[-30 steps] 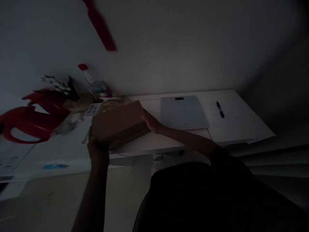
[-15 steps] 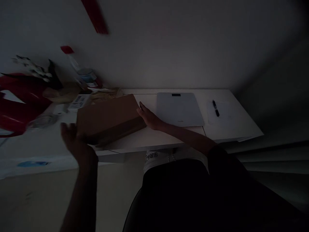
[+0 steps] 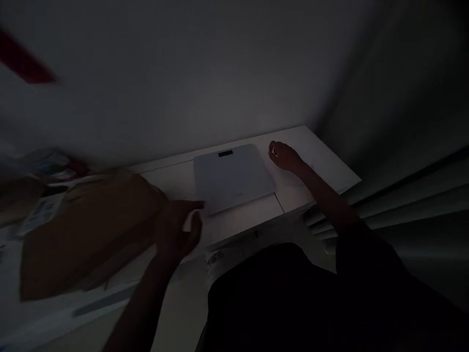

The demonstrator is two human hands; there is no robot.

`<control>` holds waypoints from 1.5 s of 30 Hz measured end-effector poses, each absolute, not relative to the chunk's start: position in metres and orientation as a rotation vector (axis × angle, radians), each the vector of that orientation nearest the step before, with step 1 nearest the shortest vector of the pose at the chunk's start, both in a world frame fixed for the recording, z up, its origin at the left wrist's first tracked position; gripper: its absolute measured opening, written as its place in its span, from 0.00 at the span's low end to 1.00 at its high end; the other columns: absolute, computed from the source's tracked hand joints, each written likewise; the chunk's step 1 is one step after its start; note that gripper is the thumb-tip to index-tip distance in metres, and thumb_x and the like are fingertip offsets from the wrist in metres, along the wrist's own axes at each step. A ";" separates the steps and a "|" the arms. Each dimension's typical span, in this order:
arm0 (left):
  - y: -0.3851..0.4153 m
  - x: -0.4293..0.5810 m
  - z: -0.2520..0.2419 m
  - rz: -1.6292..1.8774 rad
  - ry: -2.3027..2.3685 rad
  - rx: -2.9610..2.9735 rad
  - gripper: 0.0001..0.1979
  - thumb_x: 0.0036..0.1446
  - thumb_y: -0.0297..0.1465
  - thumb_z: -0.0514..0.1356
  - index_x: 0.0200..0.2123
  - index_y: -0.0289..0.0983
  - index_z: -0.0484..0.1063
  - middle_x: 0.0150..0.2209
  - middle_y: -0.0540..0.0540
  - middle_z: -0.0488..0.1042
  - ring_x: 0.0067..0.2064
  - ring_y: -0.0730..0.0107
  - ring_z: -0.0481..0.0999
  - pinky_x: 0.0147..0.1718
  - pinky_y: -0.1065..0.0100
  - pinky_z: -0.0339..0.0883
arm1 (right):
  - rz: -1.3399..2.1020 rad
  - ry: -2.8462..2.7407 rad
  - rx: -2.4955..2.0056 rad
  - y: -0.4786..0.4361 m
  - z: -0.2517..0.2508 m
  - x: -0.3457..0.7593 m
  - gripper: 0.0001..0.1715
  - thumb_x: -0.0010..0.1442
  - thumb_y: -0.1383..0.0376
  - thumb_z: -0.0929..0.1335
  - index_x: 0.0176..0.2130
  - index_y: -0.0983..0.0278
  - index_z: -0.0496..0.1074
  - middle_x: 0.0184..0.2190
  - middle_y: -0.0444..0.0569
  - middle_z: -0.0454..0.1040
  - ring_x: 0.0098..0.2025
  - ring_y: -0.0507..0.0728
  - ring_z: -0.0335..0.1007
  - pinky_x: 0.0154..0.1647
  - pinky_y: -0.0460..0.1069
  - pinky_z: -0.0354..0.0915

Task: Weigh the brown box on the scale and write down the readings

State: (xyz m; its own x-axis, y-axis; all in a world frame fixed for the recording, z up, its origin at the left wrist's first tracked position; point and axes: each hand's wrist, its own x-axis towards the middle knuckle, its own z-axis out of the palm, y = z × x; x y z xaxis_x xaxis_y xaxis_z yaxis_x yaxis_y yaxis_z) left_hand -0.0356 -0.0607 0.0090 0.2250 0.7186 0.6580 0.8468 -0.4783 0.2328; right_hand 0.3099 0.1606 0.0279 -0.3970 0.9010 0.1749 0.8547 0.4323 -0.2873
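My left hand (image 3: 176, 230) hovers between the brown cardboard box (image 3: 88, 230) and the flat, light-coloured scale (image 3: 232, 178), which has a small dark display. Its thumb and index finger are apart and nothing shows between them. To the right of the scale, my right hand (image 3: 286, 156) has its fingers curled in over the right part of the white tabletop (image 3: 252, 212). Whatever those fingers hold, if anything, is hidden. The pen is out of sight, and the pale sheet (image 3: 293, 180) lies partly behind my right wrist.
Blurred clutter stands left of the box: a box with a printed label (image 3: 42, 212) and a clear container (image 3: 51, 164) by the wall. A red strip (image 3: 25, 58) is on the wall. Dark folds of cloth (image 3: 395, 210) hang beyond the table's right end.
My left hand has come off the box's left side and moved right, towards the scale. My right hand has left the box's right end and crossed to the pen's spot. The view has swung right.
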 end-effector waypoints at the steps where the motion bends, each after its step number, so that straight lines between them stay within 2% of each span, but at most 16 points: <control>1: -0.049 -0.013 0.014 -1.063 -1.302 -2.394 0.10 0.66 0.26 0.57 0.49 0.39 0.72 0.41 0.46 0.80 0.42 0.62 0.79 0.43 0.63 0.72 | 0.172 -2.393 -1.619 0.164 0.024 0.323 0.15 0.73 0.61 0.58 0.50 0.66 0.68 0.45 0.58 0.75 0.41 0.59 0.69 0.35 0.50 0.58; 3: -0.030 0.033 0.019 -1.013 -1.016 -2.541 0.12 0.65 0.23 0.56 0.49 0.37 0.72 0.39 0.45 0.80 0.40 0.62 0.79 0.37 0.64 0.70 | 0.142 -2.414 -1.788 0.169 0.016 0.343 0.16 0.73 0.61 0.59 0.54 0.66 0.66 0.48 0.61 0.75 0.42 0.61 0.70 0.35 0.50 0.58; 5: -0.014 0.076 0.017 -0.855 -0.859 -2.672 0.13 0.65 0.21 0.55 0.49 0.36 0.73 0.38 0.44 0.81 0.40 0.61 0.79 0.37 0.62 0.69 | 0.164 -2.427 -1.878 0.173 0.009 0.355 0.18 0.72 0.61 0.60 0.57 0.66 0.64 0.52 0.63 0.75 0.44 0.62 0.71 0.35 0.51 0.59; 9: 0.010 0.144 -0.002 -0.352 -0.684 -2.868 0.15 0.67 0.22 0.54 0.54 0.36 0.71 0.46 0.43 0.80 0.46 0.60 0.78 0.42 0.60 0.70 | 0.207 -2.417 -1.888 0.182 0.000 0.367 0.18 0.72 0.63 0.59 0.58 0.65 0.65 0.50 0.62 0.78 0.43 0.62 0.72 0.35 0.50 0.59; 14: 0.034 0.197 -0.021 -0.141 -0.553 -2.916 0.19 0.68 0.29 0.54 0.61 0.34 0.67 0.57 0.37 0.75 0.54 0.55 0.75 0.48 0.57 0.71 | 0.302 -2.421 -1.776 0.201 0.001 0.381 0.17 0.70 0.65 0.61 0.56 0.63 0.69 0.45 0.56 0.80 0.40 0.58 0.73 0.34 0.48 0.60; 18: 0.041 0.215 -0.034 -0.230 -0.560 -2.917 0.19 0.67 0.28 0.54 0.59 0.35 0.69 0.60 0.36 0.74 0.60 0.52 0.73 0.56 0.54 0.70 | 0.864 -2.160 -1.450 0.234 0.006 0.394 0.14 0.69 0.66 0.60 0.46 0.65 0.73 0.36 0.51 0.80 0.34 0.53 0.75 0.35 0.46 0.66; 21: 0.043 0.217 -0.050 -0.380 -0.547 -2.876 0.20 0.66 0.30 0.55 0.59 0.34 0.70 0.63 0.35 0.72 0.65 0.47 0.70 0.62 0.50 0.66 | 1.263 -1.828 -1.210 0.258 0.003 0.401 0.07 0.62 0.68 0.67 0.42 0.65 0.71 0.32 0.49 0.79 0.33 0.52 0.76 0.36 0.45 0.70; 23: 0.042 0.217 -0.061 -0.456 -0.578 -2.863 0.22 0.66 0.31 0.55 0.62 0.35 0.69 0.65 0.34 0.70 0.68 0.44 0.67 0.65 0.45 0.63 | 1.247 -1.750 -1.168 0.267 -0.003 0.405 0.09 0.57 0.66 0.72 0.39 0.65 0.70 0.30 0.46 0.77 0.30 0.51 0.73 0.32 0.44 0.68; 25: 0.042 0.217 -0.067 -0.485 -0.637 -2.882 0.23 0.66 0.31 0.55 0.63 0.35 0.69 0.66 0.34 0.69 0.70 0.40 0.65 0.67 0.41 0.61 | 1.121 -1.736 -1.159 0.270 -0.012 0.407 0.12 0.59 0.60 0.73 0.34 0.65 0.69 0.25 0.43 0.72 0.26 0.48 0.67 0.27 0.43 0.62; 28: 0.041 0.217 -0.067 -0.462 -0.704 -2.953 0.23 0.66 0.31 0.54 0.63 0.35 0.69 0.66 0.33 0.69 0.70 0.39 0.65 0.67 0.39 0.61 | 1.091 -1.697 -1.140 0.269 -0.025 0.407 0.22 0.69 0.50 0.65 0.32 0.64 0.69 0.17 0.38 0.60 0.19 0.47 0.55 0.21 0.44 0.53; 30: 0.040 0.217 -0.063 -0.418 -0.728 -3.017 0.23 0.68 0.31 0.53 0.64 0.34 0.68 0.67 0.33 0.68 0.71 0.40 0.64 0.69 0.40 0.59 | 1.194 -1.658 -1.125 0.268 -0.034 0.406 0.22 0.72 0.50 0.60 0.37 0.63 0.70 0.14 0.36 0.57 0.17 0.49 0.52 0.19 0.45 0.51; 33: 0.041 0.217 -0.058 -0.385 -0.735 -3.093 0.23 0.68 0.32 0.53 0.64 0.33 0.68 0.68 0.32 0.67 0.71 0.38 0.63 0.69 0.39 0.58 | 1.192 -1.669 -1.144 0.266 -0.042 0.403 0.16 0.70 0.54 0.63 0.36 0.62 0.68 0.15 0.37 0.62 0.18 0.50 0.56 0.20 0.45 0.53; 36: 0.042 0.216 -0.056 -0.383 -0.736 -3.127 0.24 0.68 0.32 0.53 0.64 0.33 0.67 0.68 0.31 0.66 0.71 0.36 0.62 0.69 0.37 0.57 | 0.938 -1.731 -1.201 0.262 -0.044 0.399 0.20 0.65 0.55 0.70 0.28 0.62 0.62 0.19 0.40 0.63 0.24 0.49 0.60 0.25 0.44 0.58; 38: 0.041 0.216 -0.057 -0.380 -0.736 -3.124 0.24 0.68 0.32 0.54 0.64 0.33 0.66 0.68 0.32 0.66 0.71 0.36 0.62 0.69 0.37 0.58 | 0.845 -1.731 -1.237 0.258 -0.043 0.397 0.22 0.65 0.53 0.71 0.28 0.61 0.61 0.19 0.39 0.62 0.25 0.49 0.60 0.26 0.44 0.59; 41: 0.040 0.216 -0.059 -0.394 -0.732 -3.106 0.25 0.67 0.32 0.55 0.65 0.33 0.65 0.69 0.31 0.65 0.71 0.34 0.61 0.68 0.35 0.58 | 0.952 -1.677 -1.309 0.252 -0.040 0.395 0.24 0.69 0.47 0.66 0.30 0.61 0.64 0.17 0.39 0.61 0.20 0.49 0.57 0.21 0.45 0.57; 45: 0.040 0.216 -0.059 -0.411 -0.733 -3.117 0.24 0.66 0.31 0.56 0.64 0.32 0.65 0.69 0.31 0.65 0.71 0.33 0.61 0.67 0.35 0.59 | 0.946 -1.686 -1.271 0.248 -0.039 0.394 0.26 0.65 0.49 0.71 0.27 0.60 0.59 0.18 0.39 0.62 0.20 0.48 0.59 0.20 0.44 0.58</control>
State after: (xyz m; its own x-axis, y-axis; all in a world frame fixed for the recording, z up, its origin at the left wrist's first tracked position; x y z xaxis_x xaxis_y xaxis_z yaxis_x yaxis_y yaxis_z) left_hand 0.2163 0.0398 -0.0586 0.8649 0.4486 0.2254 0.4265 -0.8934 0.1413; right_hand 0.3936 0.2479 -0.0387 -0.1707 0.9722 0.1604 0.3701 0.2142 -0.9040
